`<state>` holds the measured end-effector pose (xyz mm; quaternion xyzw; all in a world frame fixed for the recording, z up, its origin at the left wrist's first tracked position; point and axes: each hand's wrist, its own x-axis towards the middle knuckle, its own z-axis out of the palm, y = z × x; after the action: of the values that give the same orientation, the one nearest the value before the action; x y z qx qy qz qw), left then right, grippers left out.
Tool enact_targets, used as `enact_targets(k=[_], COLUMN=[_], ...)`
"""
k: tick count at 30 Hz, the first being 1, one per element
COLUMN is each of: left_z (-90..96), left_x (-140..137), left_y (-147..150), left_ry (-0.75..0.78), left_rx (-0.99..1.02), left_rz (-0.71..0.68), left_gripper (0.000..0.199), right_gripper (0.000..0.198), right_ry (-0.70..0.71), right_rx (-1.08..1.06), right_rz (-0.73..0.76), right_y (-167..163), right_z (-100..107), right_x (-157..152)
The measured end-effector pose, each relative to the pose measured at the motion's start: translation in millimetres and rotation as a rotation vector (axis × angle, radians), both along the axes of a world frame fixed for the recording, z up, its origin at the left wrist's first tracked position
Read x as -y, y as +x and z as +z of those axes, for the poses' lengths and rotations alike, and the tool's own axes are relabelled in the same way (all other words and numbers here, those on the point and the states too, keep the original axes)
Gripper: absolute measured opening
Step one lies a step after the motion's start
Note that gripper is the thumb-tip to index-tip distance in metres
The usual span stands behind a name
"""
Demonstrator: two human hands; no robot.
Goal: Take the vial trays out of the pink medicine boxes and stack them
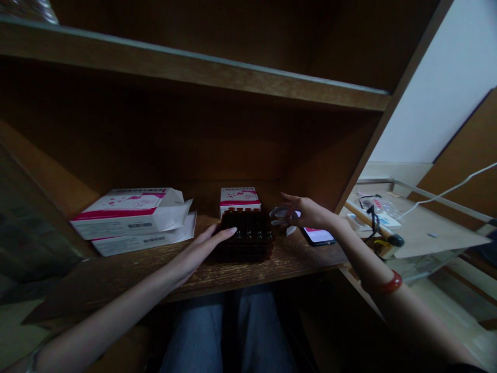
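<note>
A dark brown stack of what look like plastic ampoule strips (248, 241) sits near the front edge of the wooden shelf board (163, 272). My left hand (209, 241) grips its left side, thumb laid over the top and the other fingers partly hidden. Right of the stack, my right hand (301, 210) hovers with fingers apart over crumpled white pieces (289, 229), perhaps paper or film. I see nothing held in it, though its fingertips are dim. Behind the stack stands a small white and pink box (239, 197).
Two larger white and pink boxes (128, 210) lie stacked on the left, end flaps open. A phone (319, 236) with a lit screen lies by my right wrist. Above runs a shelf edge (194, 65). Farther right is a table (435, 228) with a cable and bags.
</note>
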<state>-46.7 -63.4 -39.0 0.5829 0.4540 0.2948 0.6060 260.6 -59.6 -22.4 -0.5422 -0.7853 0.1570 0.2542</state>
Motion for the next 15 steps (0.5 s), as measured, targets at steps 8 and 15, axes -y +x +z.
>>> enact_targets(k=[8, 15], left_z=[15.4, 20.0], left_x=[1.0, -0.1], left_y=[-0.2, -3.8], left_ry=[-0.008, -0.016], left_rx=[-0.015, -0.085], left_rz=[-0.037, 0.002], left_gripper=[0.062, 0.060], right_gripper=[0.015, 0.005], right_ry=[-0.014, -0.032], right_rx=[-0.029, -0.122], right_rz=[-0.079, -0.133], right_y=[5.7, 9.2], right_z=[-6.4, -7.8], right_x=[-2.5, -4.3])
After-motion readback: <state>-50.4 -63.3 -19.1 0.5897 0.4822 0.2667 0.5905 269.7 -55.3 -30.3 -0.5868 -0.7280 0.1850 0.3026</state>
